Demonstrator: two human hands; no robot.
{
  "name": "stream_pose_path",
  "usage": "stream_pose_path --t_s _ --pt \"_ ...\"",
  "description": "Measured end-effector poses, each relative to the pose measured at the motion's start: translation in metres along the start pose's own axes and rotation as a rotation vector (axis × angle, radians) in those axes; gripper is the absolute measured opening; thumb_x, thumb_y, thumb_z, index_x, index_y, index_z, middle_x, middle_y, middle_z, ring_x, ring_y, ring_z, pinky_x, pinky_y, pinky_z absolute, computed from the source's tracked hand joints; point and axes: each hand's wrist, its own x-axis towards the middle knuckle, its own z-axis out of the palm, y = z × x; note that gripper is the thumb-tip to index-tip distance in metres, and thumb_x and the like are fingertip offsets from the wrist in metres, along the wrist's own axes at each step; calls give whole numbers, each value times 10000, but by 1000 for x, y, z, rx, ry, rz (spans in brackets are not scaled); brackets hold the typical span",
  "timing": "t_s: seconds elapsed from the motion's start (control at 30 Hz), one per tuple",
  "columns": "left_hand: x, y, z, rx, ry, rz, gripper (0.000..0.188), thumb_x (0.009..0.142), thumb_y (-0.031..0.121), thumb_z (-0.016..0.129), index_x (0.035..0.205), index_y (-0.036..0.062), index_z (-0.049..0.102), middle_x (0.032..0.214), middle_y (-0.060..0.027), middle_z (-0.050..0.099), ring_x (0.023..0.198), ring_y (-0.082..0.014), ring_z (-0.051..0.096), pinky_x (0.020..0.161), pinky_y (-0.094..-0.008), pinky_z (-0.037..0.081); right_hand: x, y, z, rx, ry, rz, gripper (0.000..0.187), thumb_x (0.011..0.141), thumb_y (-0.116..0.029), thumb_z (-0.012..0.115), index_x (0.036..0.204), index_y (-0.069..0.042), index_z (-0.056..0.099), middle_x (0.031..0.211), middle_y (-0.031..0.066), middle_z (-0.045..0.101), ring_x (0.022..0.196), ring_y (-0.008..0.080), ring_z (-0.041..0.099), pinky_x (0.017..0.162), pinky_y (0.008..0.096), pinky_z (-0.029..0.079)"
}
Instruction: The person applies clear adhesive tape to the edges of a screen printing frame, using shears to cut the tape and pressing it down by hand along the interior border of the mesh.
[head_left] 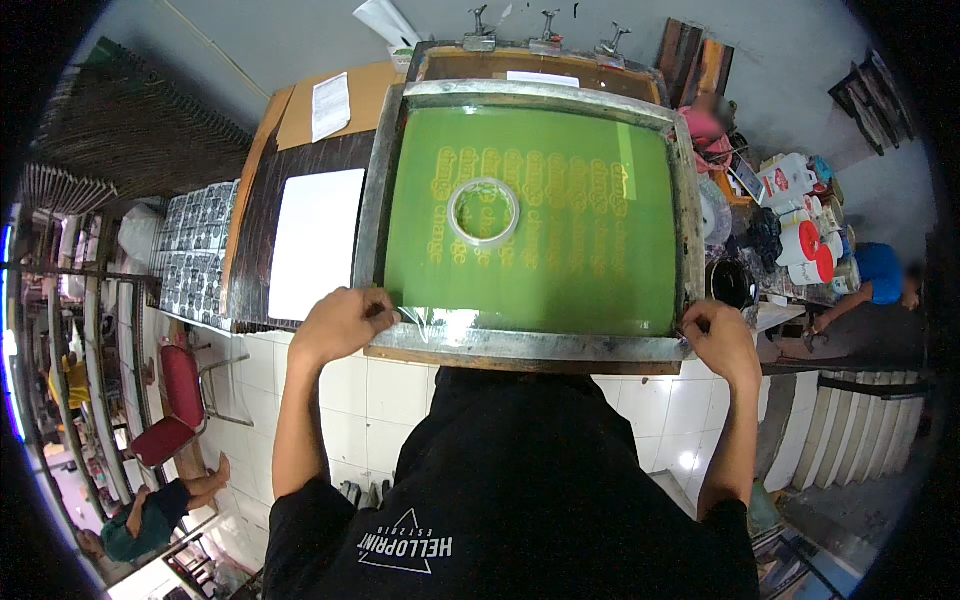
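A screen-printing frame point(530, 347) with green mesh point(560, 300) lies before me, rows of yellowish lettering across the mesh. On its left half rests a roll of clear tape point(512, 226). At the near left corner my left hand point(345, 322) is closed in a pinch, and a shiny strip of clear tape point(416, 322) shows beside its fingertips. My right hand point(724, 340) is at the near right corner, thumb and fingers pinched together against the frame's edge. What lies between those right fingertips is too small to make out.
White paper sheets point(318, 240) lie on the dark table to the left. Metal hinge clamps point(545, 38) stand behind the frame. Bottles and red-lidded tubs point(802, 242) crowd a bench at right, where another person in blue point(880, 275) is. A red chair point(182, 390) stands at left.
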Motion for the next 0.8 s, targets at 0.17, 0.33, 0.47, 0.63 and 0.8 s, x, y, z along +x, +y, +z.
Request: stream_pose_path --t_s 0.17,0.33,0.47,0.63,0.8 --pt "-10 -10 -2 -92 141 19 146 872 129 719 953 10 744 808 -123 712 702 -190 629 680 -336 492 -10 5 3 -1 118 -29 150 785 1 658 932 -14 684 994 168 609 1037 371 612 925 448 486" --pt "-19 -2 0 -116 178 60 101 860 70 730 937 10 759 892 -113 679 754 -215 625 703 -343 501 -13 8 13 3 180 -125 207 787 46 630 976 -12 691 1030 168 559 1004 357 598 890 429 485" --pt "-21 -6 8 -157 236 60 92 853 45 736 929 -2 756 896 -99 663 767 -202 622 713 -332 504 -13 13 12 51 138 -120 167 794 38 645 950 -13 677 1062 156 574 1036 365 605 889 424 491" --pt "-23 -15 20 -287 318 102 73 858 26 736 918 -14 745 889 -75 649 797 -173 618 730 -312 506 -24 9 -1 153 104 -103 120 812 31 654 929 9 645 1033 156 622 986 353 638 851 410 507" --pt "-24 -17 25 -415 329 1 59 866 29 739 909 -11 736 898 -55 626 829 -154 606 772 -295 495 -54 2 -24 272 154 -74 92 823 48 645 911 35 621 888 152 657 856 293 669 752 354 510"
